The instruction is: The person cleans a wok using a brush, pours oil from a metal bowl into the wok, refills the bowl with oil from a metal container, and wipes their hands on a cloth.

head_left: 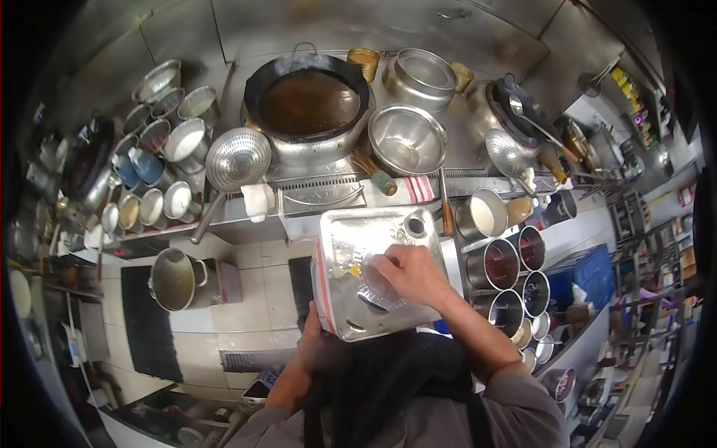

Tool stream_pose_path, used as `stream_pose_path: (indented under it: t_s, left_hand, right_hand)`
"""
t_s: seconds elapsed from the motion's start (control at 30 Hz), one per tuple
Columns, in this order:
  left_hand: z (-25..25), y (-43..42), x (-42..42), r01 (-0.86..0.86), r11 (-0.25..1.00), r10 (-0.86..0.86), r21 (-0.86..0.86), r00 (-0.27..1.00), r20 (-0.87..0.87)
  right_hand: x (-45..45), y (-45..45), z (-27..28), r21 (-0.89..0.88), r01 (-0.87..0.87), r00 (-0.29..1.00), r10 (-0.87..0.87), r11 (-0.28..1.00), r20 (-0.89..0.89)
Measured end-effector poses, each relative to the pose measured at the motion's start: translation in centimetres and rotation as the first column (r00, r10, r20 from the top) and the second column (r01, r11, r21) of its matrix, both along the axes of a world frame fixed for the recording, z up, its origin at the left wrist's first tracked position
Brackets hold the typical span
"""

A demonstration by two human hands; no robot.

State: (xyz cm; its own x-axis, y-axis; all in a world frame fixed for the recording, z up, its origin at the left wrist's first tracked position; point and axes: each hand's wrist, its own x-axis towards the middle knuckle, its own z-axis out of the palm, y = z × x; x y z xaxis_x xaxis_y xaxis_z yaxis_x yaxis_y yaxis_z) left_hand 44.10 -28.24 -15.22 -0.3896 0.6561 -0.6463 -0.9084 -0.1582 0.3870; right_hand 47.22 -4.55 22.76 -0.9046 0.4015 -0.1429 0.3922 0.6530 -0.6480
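A square metal tin [358,239], its top embossed with lettering, is held in front of my chest. Its side shows red and white stripes. A round dark spout opening [415,225] sits at its far right corner, and a small yellow patch [354,271] is on the top. My left hand [312,327] grips the tin's near left side, its fingers partly hidden. Over the middle of the top, my right hand [409,275] has its fingers curled together; whatever they pinch is hidden. Dark slit-like marks lie just below that hand.
A large wok [306,104] of brown liquid stands on the stove ahead. Beside it are a perforated ladle [237,158] and a steel bowl [408,140]. Several pots [500,263] line the right side. A tall pot [176,279] stands at the lower left.
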Motion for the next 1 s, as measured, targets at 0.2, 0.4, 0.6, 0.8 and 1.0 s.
stream_pose_path:
  t_s: [0.2, 0.4, 0.6, 0.8, 1.0]
  left_hand:
    - [8.7, 6.1, -1.0, 0.024, 0.997, -0.016, 0.080, 0.995, -0.100]
    - [16.0, 12.7, -1.8, -0.020, 0.999, 0.027, 0.036, 0.980, -0.198]
    - [20.8, 17.3, -1.5, -0.059, 0.993, 0.023, -0.106, 0.950, -0.312]
    - [24.9, 17.9, 1.8, -0.091, 0.922, -0.089, -0.376, 0.896, -0.435]
    - [26.0, 18.1, 1.5, -0.041, 0.808, -0.238, -0.587, 0.890, -0.390]
  right_hand:
    - [-1.2, 5.9, 5.8, -0.006, -0.116, 0.985, 0.114, 0.993, -0.126]
    - [-4.0, 13.1, 7.9, 0.013, -0.217, 0.962, 0.216, 0.976, -0.165]
    - [-6.8, 19.7, 8.5, -0.016, -0.218, 0.964, 0.213, 0.976, -0.157]
    - [-9.2, 24.6, 7.9, -0.025, -0.202, 0.971, 0.197, 0.979, -0.133]
    - [-10.5, 26.8, 7.1, -0.054, -0.239, 0.962, 0.228, 0.970, -0.151]
